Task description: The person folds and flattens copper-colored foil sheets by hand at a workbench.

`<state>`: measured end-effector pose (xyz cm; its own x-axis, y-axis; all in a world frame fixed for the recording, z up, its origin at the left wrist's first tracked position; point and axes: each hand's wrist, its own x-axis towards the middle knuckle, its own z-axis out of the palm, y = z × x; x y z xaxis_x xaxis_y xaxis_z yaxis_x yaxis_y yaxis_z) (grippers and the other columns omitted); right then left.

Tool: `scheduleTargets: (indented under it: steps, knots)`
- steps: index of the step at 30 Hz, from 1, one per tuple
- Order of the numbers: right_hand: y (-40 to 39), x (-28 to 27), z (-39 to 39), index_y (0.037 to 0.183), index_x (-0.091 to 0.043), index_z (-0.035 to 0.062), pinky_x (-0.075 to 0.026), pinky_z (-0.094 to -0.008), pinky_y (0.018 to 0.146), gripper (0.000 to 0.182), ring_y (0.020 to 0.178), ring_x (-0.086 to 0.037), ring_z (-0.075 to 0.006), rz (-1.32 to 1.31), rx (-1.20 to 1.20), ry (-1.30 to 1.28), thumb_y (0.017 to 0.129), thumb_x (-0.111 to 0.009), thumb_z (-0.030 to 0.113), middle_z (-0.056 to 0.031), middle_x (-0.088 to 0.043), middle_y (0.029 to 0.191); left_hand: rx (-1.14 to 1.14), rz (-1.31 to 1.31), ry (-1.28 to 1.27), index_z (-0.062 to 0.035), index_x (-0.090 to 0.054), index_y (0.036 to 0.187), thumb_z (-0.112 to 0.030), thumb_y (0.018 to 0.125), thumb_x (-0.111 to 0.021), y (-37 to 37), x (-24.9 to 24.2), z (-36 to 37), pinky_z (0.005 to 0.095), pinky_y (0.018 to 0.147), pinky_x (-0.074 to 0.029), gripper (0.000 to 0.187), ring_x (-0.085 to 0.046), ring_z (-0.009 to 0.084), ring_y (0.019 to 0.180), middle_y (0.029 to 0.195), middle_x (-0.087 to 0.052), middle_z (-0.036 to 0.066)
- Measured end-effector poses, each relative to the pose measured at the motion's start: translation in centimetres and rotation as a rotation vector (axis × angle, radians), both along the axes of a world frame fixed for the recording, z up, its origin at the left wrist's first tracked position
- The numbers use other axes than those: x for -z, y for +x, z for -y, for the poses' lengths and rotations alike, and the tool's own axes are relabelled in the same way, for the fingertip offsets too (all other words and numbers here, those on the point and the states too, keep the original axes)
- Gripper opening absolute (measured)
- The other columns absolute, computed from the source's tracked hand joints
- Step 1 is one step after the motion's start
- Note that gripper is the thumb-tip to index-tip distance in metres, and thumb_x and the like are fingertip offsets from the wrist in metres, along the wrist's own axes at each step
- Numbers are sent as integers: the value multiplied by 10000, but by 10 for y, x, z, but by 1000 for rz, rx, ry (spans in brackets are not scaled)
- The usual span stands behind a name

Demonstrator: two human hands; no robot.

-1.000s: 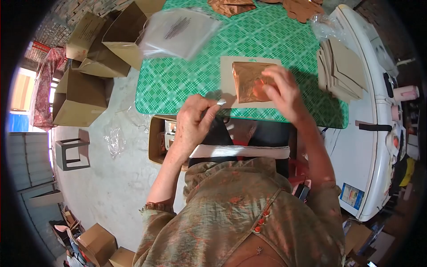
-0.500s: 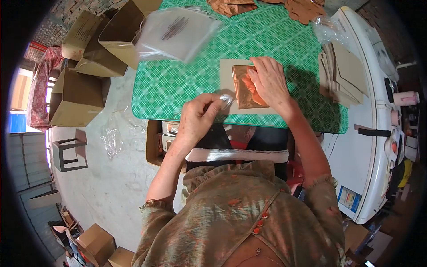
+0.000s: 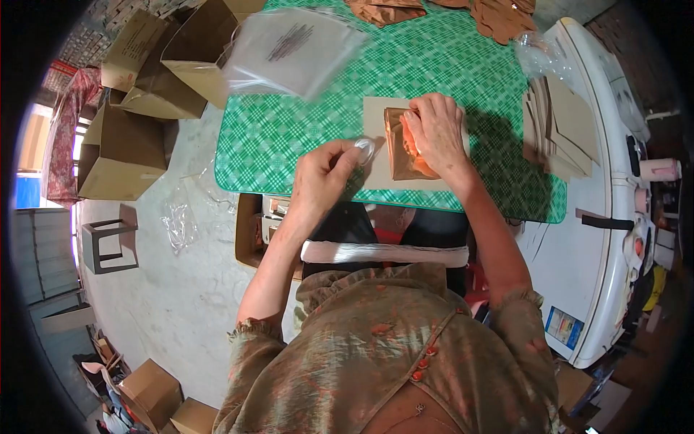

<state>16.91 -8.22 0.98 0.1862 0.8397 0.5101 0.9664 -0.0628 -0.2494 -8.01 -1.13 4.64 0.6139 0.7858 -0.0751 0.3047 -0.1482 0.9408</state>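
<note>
A copper-coloured shiny packet lies on a beige card sheet near the front edge of the table. My right hand rests over the packet's right part, its bent fingers pressing and holding it, with the far edge near my fingertips. An orange patch shows on the packet beside my thumb and under the palm. Left of the card, my left hand is closed in a pinch of thumb and forefinger on a small shiny white roll. The roll overlaps the card's left edge in this view.
Clear plastic bags lie at the table's back left. More copper-coloured packets are at the far edge. Beige cards are stacked on the right, by a white appliance. Open cardboard boxes stand left of the table.
My left hand has moved slightly farther up the table with the white roll. My right hand stays on the packet with its fingers a little more bent. The whole view has shifted slightly.
</note>
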Motion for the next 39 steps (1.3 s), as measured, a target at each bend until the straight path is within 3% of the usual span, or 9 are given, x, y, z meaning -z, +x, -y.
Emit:
scheduleTargets:
  steps: [11, 14, 17, 23, 26, 29, 32, 36, 39]
  knots:
    - [3, 1, 1, 1064, -667, 106, -393, -499, 1020, 199, 1114, -531, -316, -78, 5, 10, 976, -672, 285, -74, -588, 1123, -21, 43, -142, -7, -734, 1090, -223, 1085, -625, 12, 14, -23, 244, 564, -497, 242, -614, 73, 645, 836, -728, 25]
    - [5, 2, 1, 1067, -662, 96, -384, -503, 1035, 219, 1130, -525, -321, -101, 11, 2, 977, -676, 296, -78, -586, 1129, -52, 88, -155, 14, -758, 1060, -192, 1040, -645, 17, 14, -25, 275, 540, -490, 236, -610, 86, 610, 744, -706, 32]
    - [7, 5, 1, 1081, -647, 83, -381, -501, 1035, 246, 1137, -519, -323, -142, 13, 9, 986, -673, 308, -82, -585, 1136, 0, 66, -186, -10, -728, 1073, -221, 1087, -616, 19, 12, -30, 245, 571, -512, 239, -621, 73, 674, 861, -723, 19]
    - [9, 0, 4, 1110, -616, 77, -376, -486, 1025, 260, 1112, -527, -315, -253, 36, -52, 1019, -642, 318, -81, -597, 1092, 4, 72, -185, -10, -738, 1074, -222, 1090, -606, 35, 16, -40, 258, 581, -524, 250, -631, 68, 682, 863, -724, 17]
    - [11, 1, 4, 1113, -613, 75, -375, -478, 1025, 256, 1091, -534, -312, -275, 25, -41, 1028, -629, 316, -81, -614, 1067, -52, -70, 120, -20, -763, 1068, -192, 1054, -651, 50, 12, -38, 313, 626, -552, 206, -675, 150, 686, 876, -742, 51]
    - [12, 1, 4, 1106, -617, 75, -379, -473, 1025, 249, 1075, -543, -313, -309, 18, 6, 1035, -616, 314, -89, -639, 1060, -44, -127, 744, -42, -788, 1056, -141, 964, -723, 61, 26, -42, 380, 713, -567, 150, -683, 272, 753, 901, -734, 95]
    - [10, -1, 6, 1097, -626, 75, -388, -476, 1021, 244, 1054, -565, -324, -363, 49, 24, 1044, -596, 311, -101, -659, 1051, 18, -109, 900, -55, -800, 1029, -108, 876, -770, 73, 22, -40, 430, 785, -555, 164, -649, 357, 859, 944, -715, 120]
    - [15, 1, 5, 1093, -637, 67, -419, -490, 986, 245, 1016, -596, -358, -445, 61, 47, 1059, -562, 298, -128, -668, 1024, 224, 68, 921, -33, -779, 954, -38, 811, -753, 78, 16, -39, 440, 800, -546, 145, -633, 331, 928, 954, -701, 81]
    - [19, 5, 5, 1094, -635, 50, -444, -504, 932, 255, 986, -607, -386, -495, 52, 96, 1067, -542, 286, -156, -670, 1009, 457, 157, 853, -28, -764, 941, 11, 784, -733, 77, 24, -42, 438, 898, -532, 165, -648, 334, 1047, 1022, -720, 78]
